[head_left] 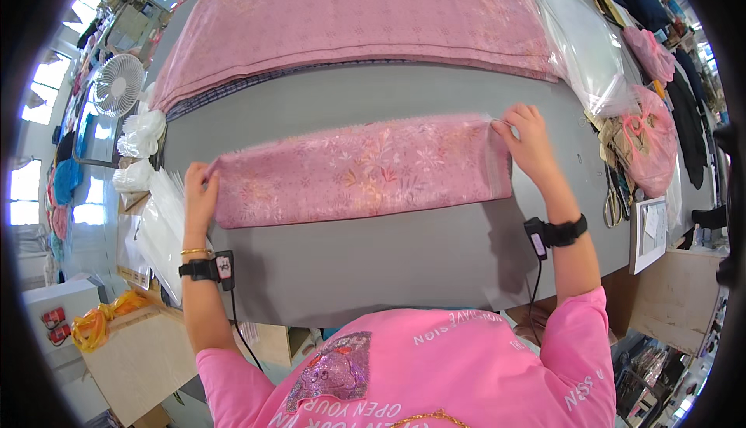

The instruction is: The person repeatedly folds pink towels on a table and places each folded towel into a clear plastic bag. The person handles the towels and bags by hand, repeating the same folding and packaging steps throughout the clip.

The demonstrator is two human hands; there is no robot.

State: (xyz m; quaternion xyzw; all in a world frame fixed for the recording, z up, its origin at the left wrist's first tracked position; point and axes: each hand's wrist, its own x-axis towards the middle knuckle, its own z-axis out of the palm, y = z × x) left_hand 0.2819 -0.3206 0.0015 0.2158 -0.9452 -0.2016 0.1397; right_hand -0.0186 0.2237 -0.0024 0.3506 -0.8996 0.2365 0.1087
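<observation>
From where I stand, the pink floral cloth [361, 171] spans the middle of the grey table [388, 269], long side across the worker's body, folded edge toward the pink shirt [466, 350]. The left hand [200, 195] has thumb and forefinger pinched together on the upper left corner, and the right hand [528, 142] pinches the upper right corner the same way, its other fingers curled loosely. Gripping opposite ends seems meant to draw the far edge straight and to let both corners be steered evenly; pinching only the tips leaves the printed face uncovered. A shadow falls on the table below the right end, so that end looks slightly raised, though I cannot tell how much of the cloth rests on the surface. Beyond it, the broad pink fabric stack [373, 20] lies flat over a dark checked cloth [260, 90], probably set at the far side so the near part of the table gives working room. Clear plastic sheets [583, 43] lie at the right beside the stack, and the scissors [613, 206] sit by the right edge, apparently within reach yet well apart from the cloth.
</observation>
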